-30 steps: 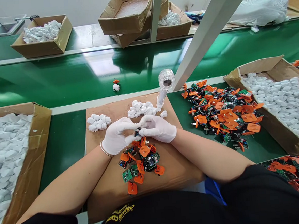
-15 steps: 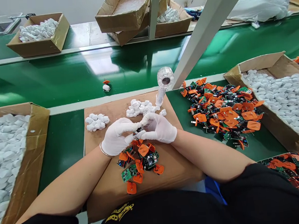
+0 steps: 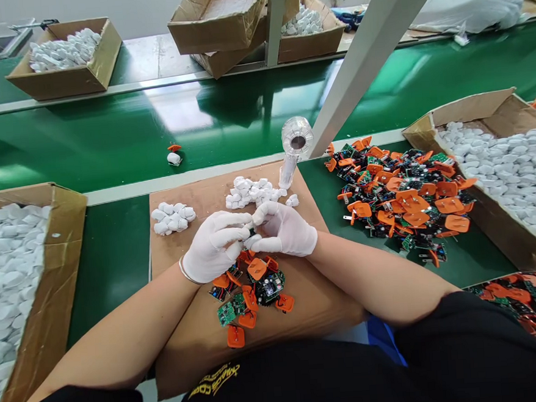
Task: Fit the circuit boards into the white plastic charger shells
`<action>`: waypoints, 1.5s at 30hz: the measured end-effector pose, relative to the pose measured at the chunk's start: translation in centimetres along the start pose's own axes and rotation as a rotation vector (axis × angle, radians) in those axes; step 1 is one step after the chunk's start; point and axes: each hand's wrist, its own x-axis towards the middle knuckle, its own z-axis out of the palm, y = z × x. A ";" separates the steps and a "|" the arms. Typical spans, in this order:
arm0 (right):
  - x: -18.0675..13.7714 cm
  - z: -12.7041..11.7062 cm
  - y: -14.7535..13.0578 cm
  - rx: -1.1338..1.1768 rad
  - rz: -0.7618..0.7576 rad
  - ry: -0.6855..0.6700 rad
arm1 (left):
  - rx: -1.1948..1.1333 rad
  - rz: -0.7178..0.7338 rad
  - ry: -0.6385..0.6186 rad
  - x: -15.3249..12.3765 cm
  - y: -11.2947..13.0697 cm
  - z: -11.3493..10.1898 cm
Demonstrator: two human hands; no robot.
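Both my hands wear white gloves and meet over a brown cardboard sheet point(image 3: 204, 334). My left hand point(image 3: 213, 246) and my right hand point(image 3: 282, 230) are closed, fingertips pressed together on a small dark part that is mostly hidden between them. Right below them lies a small heap of orange plug pieces with green circuit boards point(image 3: 251, 291). Two little piles of white plastic shells point(image 3: 172, 217) point(image 3: 251, 192) lie on the sheet beyond my hands.
A large heap of orange plug boards point(image 3: 401, 201) lies to the right. Cardboard boxes of white shells stand at left point(image 3: 64, 240) and right point(image 3: 498, 154). A clear plastic tool point(image 3: 294, 147) stands behind the sheet. One assembled piece point(image 3: 173, 157) rides the green conveyor belt point(image 3: 107, 139). A slanted white post point(image 3: 367, 47) rises nearby.
The single piece on the conveyor has drifted left. My hands stay together on the small part, fingers shifting slightly.
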 end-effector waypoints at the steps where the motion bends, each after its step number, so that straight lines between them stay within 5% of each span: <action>1: 0.0 0.0 0.0 0.000 0.002 -0.002 | 0.001 0.031 -0.007 0.1 0.0 0.0; 35: 0.4 -0.3 -0.4 0.179 0.183 -0.076 | 0.019 -0.054 0.022 -0.1 0.4 0.1; 45: 0.3 0.7 -0.2 0.126 0.236 0.023 | 0.112 0.097 -0.037 0.7 0.2 0.0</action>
